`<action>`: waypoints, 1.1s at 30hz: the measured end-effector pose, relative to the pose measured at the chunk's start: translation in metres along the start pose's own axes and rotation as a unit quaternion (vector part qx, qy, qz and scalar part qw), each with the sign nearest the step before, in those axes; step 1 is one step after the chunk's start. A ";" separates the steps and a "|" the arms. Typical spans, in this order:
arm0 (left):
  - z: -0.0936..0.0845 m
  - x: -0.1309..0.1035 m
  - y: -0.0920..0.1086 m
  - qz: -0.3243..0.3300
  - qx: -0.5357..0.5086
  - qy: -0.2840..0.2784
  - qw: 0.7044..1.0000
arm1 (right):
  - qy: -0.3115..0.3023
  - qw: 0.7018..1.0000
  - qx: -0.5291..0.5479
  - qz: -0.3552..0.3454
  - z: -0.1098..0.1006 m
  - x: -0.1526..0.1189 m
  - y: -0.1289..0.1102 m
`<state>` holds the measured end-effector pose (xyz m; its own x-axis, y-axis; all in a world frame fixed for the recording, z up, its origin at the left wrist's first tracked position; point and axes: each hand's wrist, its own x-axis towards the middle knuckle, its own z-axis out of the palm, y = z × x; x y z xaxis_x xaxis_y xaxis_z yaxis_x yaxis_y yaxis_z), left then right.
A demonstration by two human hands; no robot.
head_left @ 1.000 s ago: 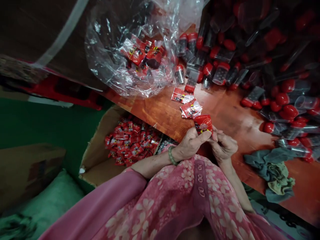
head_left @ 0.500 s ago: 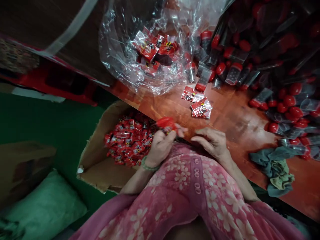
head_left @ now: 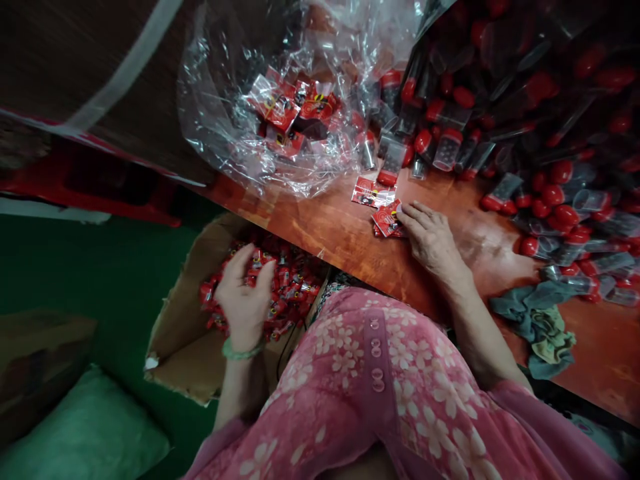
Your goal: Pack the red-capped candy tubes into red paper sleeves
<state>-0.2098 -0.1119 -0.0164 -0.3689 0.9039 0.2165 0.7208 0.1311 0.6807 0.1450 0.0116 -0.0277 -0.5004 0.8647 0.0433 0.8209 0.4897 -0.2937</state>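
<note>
My left hand (head_left: 245,297) hovers over a cardboard box (head_left: 187,303), its fingers and thumb apart with nothing seen between them. Below it in the box lies a heap of small red wrapped pieces (head_left: 295,283). My right hand (head_left: 433,240) is on the orange-brown table with its fingers stretched out, the tips resting on the right edge of a small stack of red printed cards (head_left: 387,219). Just behind that stack lie more red-and-white cards (head_left: 373,193). What is under the right fingertips is partly hidden.
A clear plastic bag (head_left: 215,143) with red printed packets (head_left: 280,110) stands at the back of the table (head_left: 310,220). Many clear containers with red caps (head_left: 560,213) pile up on the right. A grey-green cloth (head_left: 540,327) lies by the front edge. A pale sack (head_left: 90,427) sits lower left.
My left hand has moved left from my lap to above the box, and the red piece it held is gone from it. My right hand has reached forward onto the card stack.
</note>
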 end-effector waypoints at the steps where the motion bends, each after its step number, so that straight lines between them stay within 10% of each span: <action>1: 0.017 0.006 0.019 0.042 -0.012 -0.007 0.999 | 0.012 1.000 -0.007 -0.004 0.002 0.000 0.001; 6: 0.105 0.027 0.101 0.304 -0.072 -0.131 0.941 | 0.079 0.993 -0.064 -0.063 0.008 -0.002 0.003; 11: 0.154 0.033 0.125 0.402 -0.033 -0.169 0.899 | 0.080 0.989 -0.103 -0.076 0.002 -0.006 -0.004; 20: 0.154 0.044 0.123 0.447 -0.006 -0.103 0.888 | 0.012 0.992 -0.108 -0.068 -0.023 -0.013 -0.012; 33: 0.154 0.044 0.133 0.406 0.087 -0.208 0.886 | -0.056 0.996 0.029 -0.069 -0.048 0.003 0.001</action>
<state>-0.0400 0.0084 -0.0244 0.5346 0.7960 0.2840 0.7419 -0.6029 0.2935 0.1572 0.0200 0.0176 -0.6372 0.7705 -0.0184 0.7266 0.5926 -0.3477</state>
